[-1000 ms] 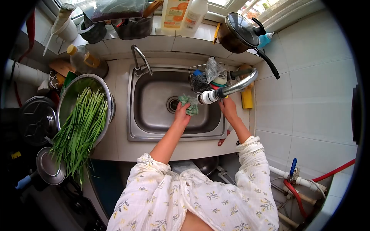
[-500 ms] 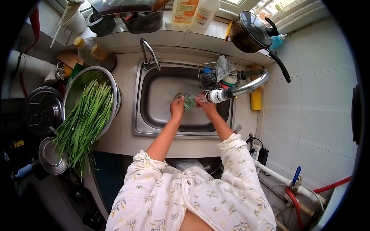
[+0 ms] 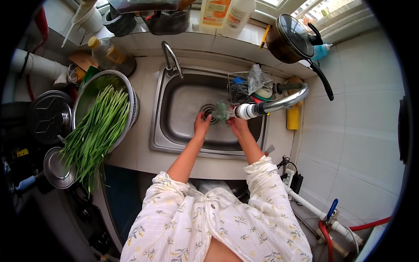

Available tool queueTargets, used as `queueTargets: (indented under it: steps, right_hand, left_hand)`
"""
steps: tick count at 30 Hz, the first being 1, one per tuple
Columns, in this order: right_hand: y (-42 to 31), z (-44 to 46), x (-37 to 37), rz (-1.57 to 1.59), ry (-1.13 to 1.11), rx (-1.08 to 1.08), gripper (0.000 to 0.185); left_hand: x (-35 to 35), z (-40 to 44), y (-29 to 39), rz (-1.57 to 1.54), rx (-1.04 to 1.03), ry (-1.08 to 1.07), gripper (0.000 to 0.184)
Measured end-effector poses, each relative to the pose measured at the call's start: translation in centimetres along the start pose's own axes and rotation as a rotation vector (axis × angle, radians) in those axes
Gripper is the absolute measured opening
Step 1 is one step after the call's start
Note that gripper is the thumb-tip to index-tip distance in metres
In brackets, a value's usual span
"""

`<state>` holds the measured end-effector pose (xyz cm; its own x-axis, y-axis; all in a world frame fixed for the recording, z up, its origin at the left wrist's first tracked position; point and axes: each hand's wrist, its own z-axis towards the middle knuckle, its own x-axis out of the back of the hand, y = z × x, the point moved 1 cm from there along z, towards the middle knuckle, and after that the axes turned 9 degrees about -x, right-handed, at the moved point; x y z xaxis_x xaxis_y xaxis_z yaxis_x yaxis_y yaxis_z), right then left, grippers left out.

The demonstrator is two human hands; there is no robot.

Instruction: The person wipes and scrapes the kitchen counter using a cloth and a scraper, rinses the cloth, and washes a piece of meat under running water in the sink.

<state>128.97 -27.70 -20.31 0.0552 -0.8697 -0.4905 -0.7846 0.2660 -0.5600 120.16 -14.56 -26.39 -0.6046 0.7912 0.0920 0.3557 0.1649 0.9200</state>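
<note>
Both of my hands are inside the steel sink [image 3: 181, 102], over its drain [image 3: 208, 112]. A small, blurred green mesh-like cloth [image 3: 221, 112] lies between them. My right hand [image 3: 238, 125] is closed on its right side, just below the white spout of the faucet [image 3: 245, 111]. My left hand [image 3: 201, 124] is left of the cloth beside the drain, with thumb and fingers apart; no held thing shows in it. The right fingertips are partly hidden by the spout and cloth.
A metal bowl [image 3: 134, 107] heaped with long green stalks [image 3: 98, 131] stands left of the sink. A wire rack [image 3: 230, 81] with sponges hangs at the sink's back right. A lidded pan [image 3: 283, 46] sits on the sill, its handle [image 3: 323, 81] jutting out. A second tap [image 3: 172, 59] rises behind.
My left hand has come away from the green cloth, its fingers spreading. The cloth has shifted right with my right hand. The whole view has tilted slightly.
</note>
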Motion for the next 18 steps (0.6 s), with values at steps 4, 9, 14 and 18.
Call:
queueTargets:
  steps: [4,9,14,18]
  right_hand:
    - [0.8,-1.6,-1.5,0.192,0.021,0.04,0.009]
    - [1.2,-6.5,-0.6,-0.219,0.253,0.156,0.014]
    - [0.1,-6.4,1.2,-0.99,0.485,0.508,0.022]
    - [2.4,0.7,2.5,-0.984,0.354,0.685,0.027]
  left_hand:
    - [-2.8,-1.2,4.5,-0.81,0.754,-0.219,0.032]
    - [-4.7,2.1,3.1,-0.953,0.573,-0.147,0.03]
    - [-3.5,1.5,5.0,-0.455,0.314,-0.274,0.039]
    - [-3.7,-0.2,3.6,-0.322,0.102,-0.5,0.049]
